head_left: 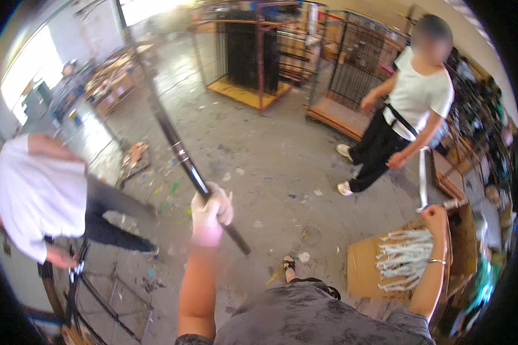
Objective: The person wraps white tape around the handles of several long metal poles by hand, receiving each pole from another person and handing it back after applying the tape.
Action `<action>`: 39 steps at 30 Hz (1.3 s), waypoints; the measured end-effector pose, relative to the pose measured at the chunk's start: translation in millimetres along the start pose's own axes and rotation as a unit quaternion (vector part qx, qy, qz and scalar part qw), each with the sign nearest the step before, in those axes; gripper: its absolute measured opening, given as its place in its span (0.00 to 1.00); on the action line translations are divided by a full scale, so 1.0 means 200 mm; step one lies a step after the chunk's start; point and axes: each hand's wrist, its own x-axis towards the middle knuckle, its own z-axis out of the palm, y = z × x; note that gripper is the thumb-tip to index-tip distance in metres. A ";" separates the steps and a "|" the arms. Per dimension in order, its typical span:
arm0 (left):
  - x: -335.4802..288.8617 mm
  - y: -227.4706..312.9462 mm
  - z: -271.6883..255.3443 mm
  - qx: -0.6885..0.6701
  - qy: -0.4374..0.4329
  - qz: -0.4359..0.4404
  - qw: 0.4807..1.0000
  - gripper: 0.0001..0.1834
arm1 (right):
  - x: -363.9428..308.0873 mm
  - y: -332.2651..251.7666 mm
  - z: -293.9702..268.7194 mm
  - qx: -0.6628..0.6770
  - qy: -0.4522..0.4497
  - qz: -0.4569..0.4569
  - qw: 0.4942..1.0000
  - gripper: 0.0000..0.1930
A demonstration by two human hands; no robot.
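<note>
My left hand (212,214), in a white glove, is closed around a long black pole (197,179). The pole slants from the upper left down past my hand, has silvery rings partway along and looks like a sectioned rod; its far end runs out of view. Out to the right, my bare right hand (434,217), with a bracelet at the wrist, pinches a white strip (423,178) that extends upward from the fingers. Below that hand, a bundle of similar white strips (406,260) lies over the flap of a cardboard box (362,270).
At the left a person in a white shirt (43,190) bends over a black metal frame (92,287). Another person (423,86) stands at the right. Metal racks (261,63) stand at the back. Litter dots the concrete floor (259,172); piled goods (483,115) line the right wall.
</note>
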 end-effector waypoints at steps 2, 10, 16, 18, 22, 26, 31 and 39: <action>0.01 -0.09 0.03 0.014 0.032 -0.024 0.999 0.05 | -0.27 -0.07 0.06 0.001 -0.122 0.124 0.985 0.10; -0.08 -0.64 0.30 -0.043 0.109 -0.158 0.980 0.08 | -0.64 0.17 0.17 -0.268 -0.122 0.201 0.934 0.10; -0.06 -0.91 0.53 -0.101 0.196 -0.269 0.937 0.11 | -0.48 0.21 -0.09 -0.414 -0.044 0.130 0.900 0.11; 0.05 -1.00 0.55 -0.190 0.185 -0.280 0.923 0.13 | -0.43 0.26 -0.20 -0.377 -0.076 0.203 0.901 0.11; 0.42 -1.33 0.60 -0.205 0.180 -0.264 0.925 0.12 | -0.37 0.35 -0.33 -0.383 -0.023 0.214 0.898 0.11; 0.74 -1.58 0.68 -0.254 0.255 -0.379 0.852 0.11 | -0.37 0.41 -0.37 -0.376 -0.021 0.245 0.894 0.11; 0.91 -1.79 0.83 -0.254 0.242 -0.418 0.838 0.07 | -0.42 0.48 -0.40 -0.399 -0.011 0.296 0.868 0.10; 1.07 -1.74 1.07 -0.299 0.033 -0.407 0.863 0.07 | -0.50 0.48 -0.34 -0.345 0.119 0.294 0.884 0.11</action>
